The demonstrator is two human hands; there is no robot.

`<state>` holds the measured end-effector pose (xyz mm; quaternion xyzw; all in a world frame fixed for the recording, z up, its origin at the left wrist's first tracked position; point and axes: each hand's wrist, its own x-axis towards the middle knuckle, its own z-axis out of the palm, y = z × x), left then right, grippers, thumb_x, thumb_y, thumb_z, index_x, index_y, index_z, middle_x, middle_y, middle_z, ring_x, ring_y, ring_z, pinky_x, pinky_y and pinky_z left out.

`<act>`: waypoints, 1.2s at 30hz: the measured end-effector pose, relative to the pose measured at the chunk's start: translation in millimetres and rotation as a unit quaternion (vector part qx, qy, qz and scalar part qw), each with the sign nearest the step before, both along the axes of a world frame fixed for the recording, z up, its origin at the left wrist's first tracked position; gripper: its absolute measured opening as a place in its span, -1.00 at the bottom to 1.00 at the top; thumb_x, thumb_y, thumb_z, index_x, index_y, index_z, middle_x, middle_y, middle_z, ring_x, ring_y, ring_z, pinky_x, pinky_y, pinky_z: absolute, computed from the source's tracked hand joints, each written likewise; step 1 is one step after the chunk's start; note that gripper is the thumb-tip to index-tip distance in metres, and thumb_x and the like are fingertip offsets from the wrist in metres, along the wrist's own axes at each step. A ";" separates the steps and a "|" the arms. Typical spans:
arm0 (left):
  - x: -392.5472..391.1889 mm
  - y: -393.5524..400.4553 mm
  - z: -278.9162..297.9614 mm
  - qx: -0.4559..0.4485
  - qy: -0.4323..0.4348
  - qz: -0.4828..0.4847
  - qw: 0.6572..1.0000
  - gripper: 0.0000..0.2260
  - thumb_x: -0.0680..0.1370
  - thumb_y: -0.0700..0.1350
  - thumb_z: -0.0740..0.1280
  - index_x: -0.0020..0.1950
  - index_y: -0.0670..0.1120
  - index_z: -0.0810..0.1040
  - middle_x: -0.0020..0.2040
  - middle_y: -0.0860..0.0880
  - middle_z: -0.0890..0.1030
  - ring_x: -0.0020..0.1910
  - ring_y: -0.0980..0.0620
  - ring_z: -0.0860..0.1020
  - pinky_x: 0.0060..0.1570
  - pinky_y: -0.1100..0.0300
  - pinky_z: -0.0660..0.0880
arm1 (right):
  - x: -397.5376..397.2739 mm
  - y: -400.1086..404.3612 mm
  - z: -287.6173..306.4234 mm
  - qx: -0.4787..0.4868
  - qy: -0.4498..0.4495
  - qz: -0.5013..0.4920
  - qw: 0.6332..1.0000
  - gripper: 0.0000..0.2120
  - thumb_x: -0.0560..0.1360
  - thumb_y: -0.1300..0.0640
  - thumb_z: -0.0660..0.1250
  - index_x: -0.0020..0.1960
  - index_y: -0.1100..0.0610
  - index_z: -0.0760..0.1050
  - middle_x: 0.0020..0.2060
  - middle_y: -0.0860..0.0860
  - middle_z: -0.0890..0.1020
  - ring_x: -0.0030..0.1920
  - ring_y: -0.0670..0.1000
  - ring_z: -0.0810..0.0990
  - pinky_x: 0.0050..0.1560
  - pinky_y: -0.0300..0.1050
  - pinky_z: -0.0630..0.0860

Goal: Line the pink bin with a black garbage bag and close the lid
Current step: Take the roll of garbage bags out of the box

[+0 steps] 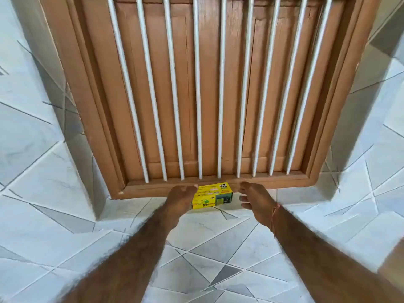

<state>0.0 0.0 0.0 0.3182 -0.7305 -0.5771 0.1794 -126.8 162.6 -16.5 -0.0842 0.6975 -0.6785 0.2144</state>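
Two bare forearms reach forward over the tiled ledge toward a yellow box, which lies at the foot of the window frame. The left hand is at the box's left end, covering that end; its fingers are curled, but whether they grip the box I cannot tell. The right hand, with a thin red thread round the wrist, is just right of the box, fingers spread open and holding nothing, apart from the box. Behind the box, white bars stand in front of closed brown shutters.
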 end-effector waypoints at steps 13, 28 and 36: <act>-48.8 15.2 -30.0 0.054 0.191 0.196 0.960 -0.73 0.47 -0.16 0.42 0.11 -0.23 0.51 -0.11 -0.15 0.56 -0.20 -0.02 0.54 -0.32 0.27 0.57 | -11.5 -17.1 -27.2 -0.043 0.088 0.027 0.995 -0.71 0.37 -0.12 0.41 -0.22 0.11 0.64 -0.21 0.02 0.62 -0.16 -0.01 0.52 -0.10 -0.02 0.43; -10.2 71.0 0.4 0.188 0.235 0.165 0.939 -0.71 0.44 -0.11 0.47 0.11 -0.18 0.57 -0.07 -0.10 0.66 -0.11 -0.03 0.62 -0.08 0.08 0.56 | 4.9 5.8 -7.1 -0.182 0.045 -0.047 0.981 -0.87 0.53 0.06 0.35 -0.15 -0.01 0.64 -0.20 -0.05 0.70 -0.16 -0.07 0.61 -0.06 -0.13 0.54; -3.8 64.2 22.5 0.092 0.237 0.172 0.952 -0.63 0.38 -0.07 0.52 0.13 -0.14 0.56 0.02 -0.16 0.67 -0.12 -0.01 0.65 -0.17 0.08 0.61 | 24.7 -13.2 7.1 -0.139 0.100 -0.146 0.974 -0.68 0.61 0.01 0.19 -0.16 0.14 0.61 -0.35 -0.03 0.60 -0.33 -0.04 0.52 -0.26 -0.15 0.48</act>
